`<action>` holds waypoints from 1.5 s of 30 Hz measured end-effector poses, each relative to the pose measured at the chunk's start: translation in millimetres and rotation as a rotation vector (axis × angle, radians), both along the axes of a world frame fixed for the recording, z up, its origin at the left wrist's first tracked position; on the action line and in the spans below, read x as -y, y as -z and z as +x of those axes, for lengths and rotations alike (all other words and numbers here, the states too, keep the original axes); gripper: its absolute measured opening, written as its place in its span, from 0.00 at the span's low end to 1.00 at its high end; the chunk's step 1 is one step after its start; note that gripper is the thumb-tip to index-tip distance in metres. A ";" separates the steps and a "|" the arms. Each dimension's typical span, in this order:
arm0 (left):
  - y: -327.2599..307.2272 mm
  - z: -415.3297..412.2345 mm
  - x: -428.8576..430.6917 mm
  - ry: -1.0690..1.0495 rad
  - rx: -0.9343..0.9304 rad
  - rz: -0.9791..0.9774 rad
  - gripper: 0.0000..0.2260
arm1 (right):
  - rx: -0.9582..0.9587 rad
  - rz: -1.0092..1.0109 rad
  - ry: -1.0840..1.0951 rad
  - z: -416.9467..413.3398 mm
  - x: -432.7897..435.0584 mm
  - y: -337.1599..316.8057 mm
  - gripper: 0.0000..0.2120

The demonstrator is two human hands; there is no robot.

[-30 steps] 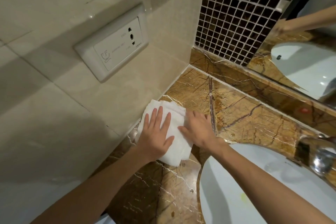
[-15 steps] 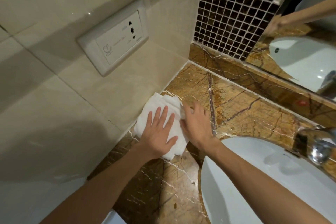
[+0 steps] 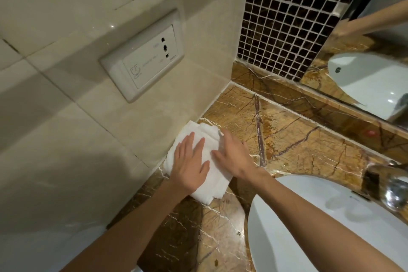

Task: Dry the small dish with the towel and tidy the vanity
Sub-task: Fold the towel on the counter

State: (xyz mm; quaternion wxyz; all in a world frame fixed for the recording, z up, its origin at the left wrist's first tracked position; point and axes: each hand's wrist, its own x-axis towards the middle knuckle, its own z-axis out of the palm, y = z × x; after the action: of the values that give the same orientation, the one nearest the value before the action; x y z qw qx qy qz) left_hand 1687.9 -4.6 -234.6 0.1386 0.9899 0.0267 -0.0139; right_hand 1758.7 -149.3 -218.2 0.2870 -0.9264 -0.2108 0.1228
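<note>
White towel (image 3: 212, 180): folded — on marble counter (image 3: 298, 139), against wall.
Left hand (image 3: 189, 165): flat, fingers spread, atop towel.
Right hand (image 3: 235, 157): flat — pressing towel.

Towel (image 3: 212, 174) middle hidden under both hands; faucet (image 3: 393, 187) blurred, sink (image 3: 309, 238) cut off by edge.

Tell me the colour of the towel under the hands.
White, plain; the towel shows best in the head view.

A bathroom: marble vanity (image 3: 298, 139), white sink (image 3: 309, 227), mirror (image 3: 375, 62), tiled walls.
</note>
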 end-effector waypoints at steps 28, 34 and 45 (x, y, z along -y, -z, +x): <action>-66.4 53.1 -48.6 0.141 -0.036 -0.406 0.14 | -0.639 0.402 0.003 30.9 20.9 -41.7 0.16; -66.5 52.6 -49.8 0.089 -0.031 -0.455 0.07 | -0.389 0.317 0.210 47.3 16.6 -30.5 0.13; -40.0 39.1 -4.6 0.134 -0.015 0.200 0.28 | 0.285 -0.150 -0.024 19.3 8.8 -5.5 0.22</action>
State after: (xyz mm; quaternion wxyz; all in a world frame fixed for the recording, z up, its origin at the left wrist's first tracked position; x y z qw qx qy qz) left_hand 1726.9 0.0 -194.6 0.0378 0.9982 -0.0373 -0.0276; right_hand 1778.0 -158.1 -212.7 0.1828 -0.9507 -0.2505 0.0089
